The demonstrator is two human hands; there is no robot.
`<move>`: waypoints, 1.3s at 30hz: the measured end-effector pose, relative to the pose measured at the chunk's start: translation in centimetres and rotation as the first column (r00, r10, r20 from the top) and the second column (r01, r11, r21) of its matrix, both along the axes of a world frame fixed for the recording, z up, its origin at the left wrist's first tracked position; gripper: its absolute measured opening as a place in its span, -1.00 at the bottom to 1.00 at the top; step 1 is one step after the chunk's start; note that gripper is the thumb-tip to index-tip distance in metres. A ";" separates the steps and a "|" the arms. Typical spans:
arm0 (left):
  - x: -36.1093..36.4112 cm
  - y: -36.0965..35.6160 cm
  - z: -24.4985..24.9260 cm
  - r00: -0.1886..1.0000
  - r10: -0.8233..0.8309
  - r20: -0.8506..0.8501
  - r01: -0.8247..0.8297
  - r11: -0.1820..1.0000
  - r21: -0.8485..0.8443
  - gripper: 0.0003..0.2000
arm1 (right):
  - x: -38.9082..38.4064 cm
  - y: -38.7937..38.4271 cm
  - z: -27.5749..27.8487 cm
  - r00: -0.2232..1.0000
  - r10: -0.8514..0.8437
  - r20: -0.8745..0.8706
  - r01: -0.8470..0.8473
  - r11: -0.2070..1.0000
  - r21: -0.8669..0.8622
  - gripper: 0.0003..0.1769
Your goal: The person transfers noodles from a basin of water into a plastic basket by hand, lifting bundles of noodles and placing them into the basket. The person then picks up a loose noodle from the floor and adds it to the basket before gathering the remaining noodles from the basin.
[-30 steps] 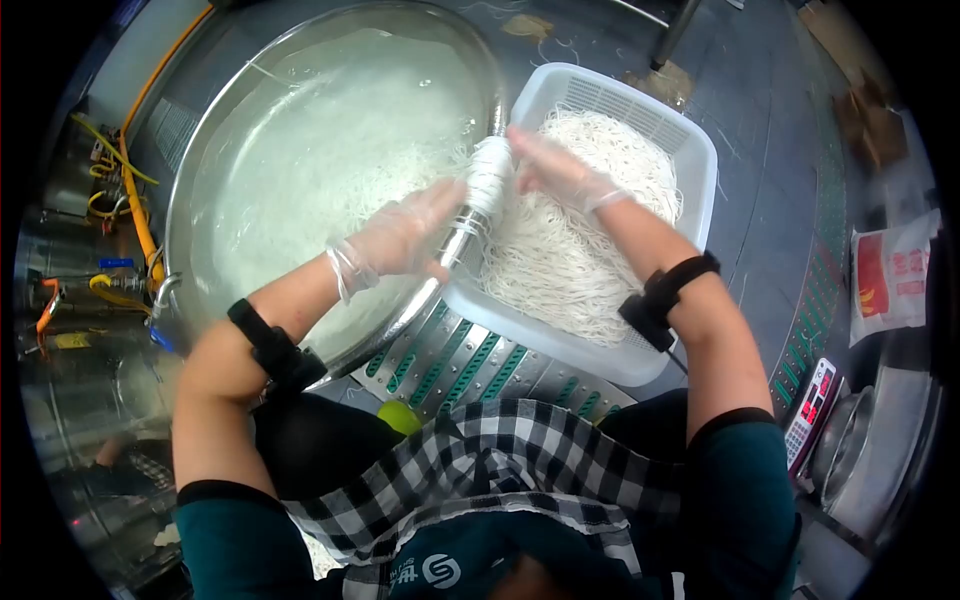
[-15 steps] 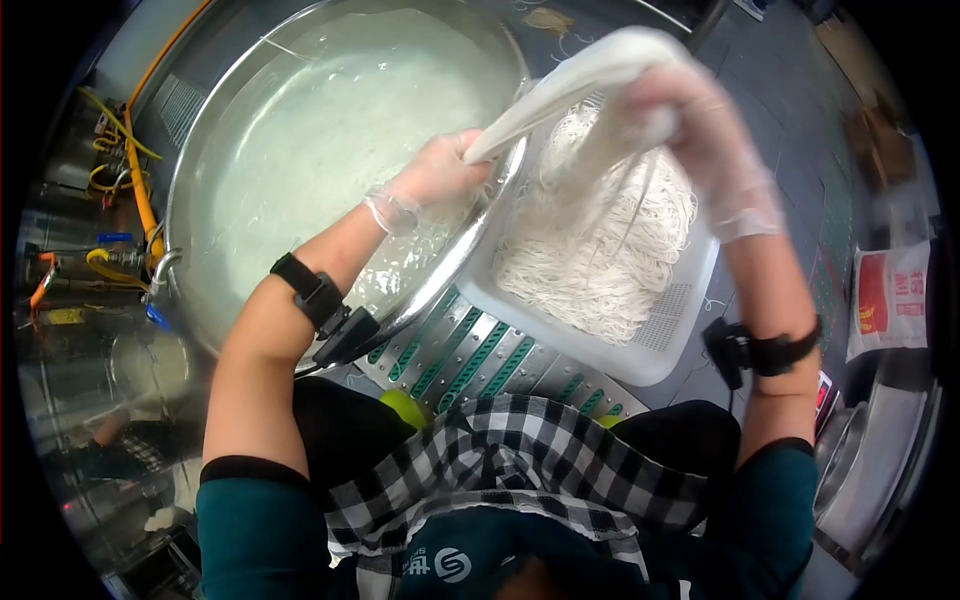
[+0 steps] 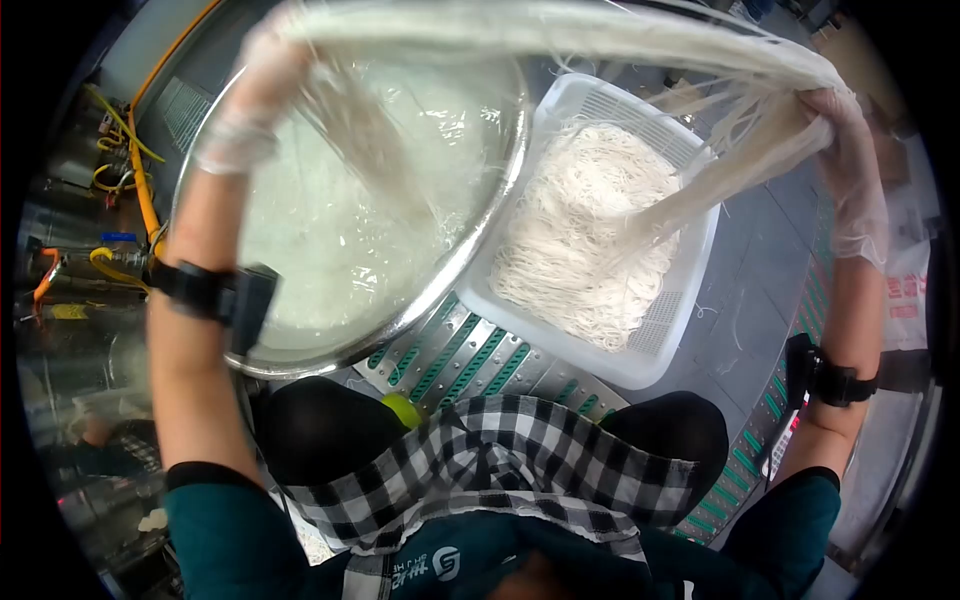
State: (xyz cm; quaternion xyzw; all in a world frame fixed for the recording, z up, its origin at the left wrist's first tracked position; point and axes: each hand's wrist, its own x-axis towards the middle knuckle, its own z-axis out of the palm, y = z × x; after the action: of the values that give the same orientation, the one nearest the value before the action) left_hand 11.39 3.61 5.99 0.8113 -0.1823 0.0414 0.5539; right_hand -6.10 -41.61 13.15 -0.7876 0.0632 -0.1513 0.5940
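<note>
A long bundle of white noodles is stretched high between my gloved hands. My left hand, raised over the far left of the big round metal tub, is closed around one end, and loose strands hang from it toward the cloudy water. At the upper right my right hand grips the other part of the bundle. From there strands slope down into the white plastic basket, which holds a heap of noodles.
Under the basket is a metal grate with green strips. Orange and yellow hoses run along the left. A red and white bag lies at the far right, behind my right forearm.
My hands have moved far apart and upward, left hand to the far left, right hand to the right. The noodle bundle is now spread wide between them.
</note>
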 end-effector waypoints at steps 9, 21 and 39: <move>-5.4 -1.5 16.7 0.939 -0.264 0.219 0.253 0.964 0.078 -0.81 | 1.0 0.2 1.8 0.983 -0.178 0.034 0.175 0.982 0.068 -0.58; -8.1 -18.0 -3.9 0.836 -0.496 -0.233 0.544 0.693 0.474 -0.55 | 7.5 4.1 -8.9 0.742 -0.107 -0.661 -0.470 0.620 -0.628 -0.62; -8.4 -9.0 -17.6 0.739 -0.668 -0.088 0.592 0.581 0.559 -0.19 | 2.5 19.4 -23.8 0.530 0.515 -0.673 -0.637 0.766 0.085 -0.63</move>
State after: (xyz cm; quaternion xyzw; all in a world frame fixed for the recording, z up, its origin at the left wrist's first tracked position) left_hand 2.96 -5.38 -11.56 0.8117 -0.4986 -0.1589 0.2594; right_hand -3.62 -22.24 -10.61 -0.8109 -0.0081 0.3385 0.4773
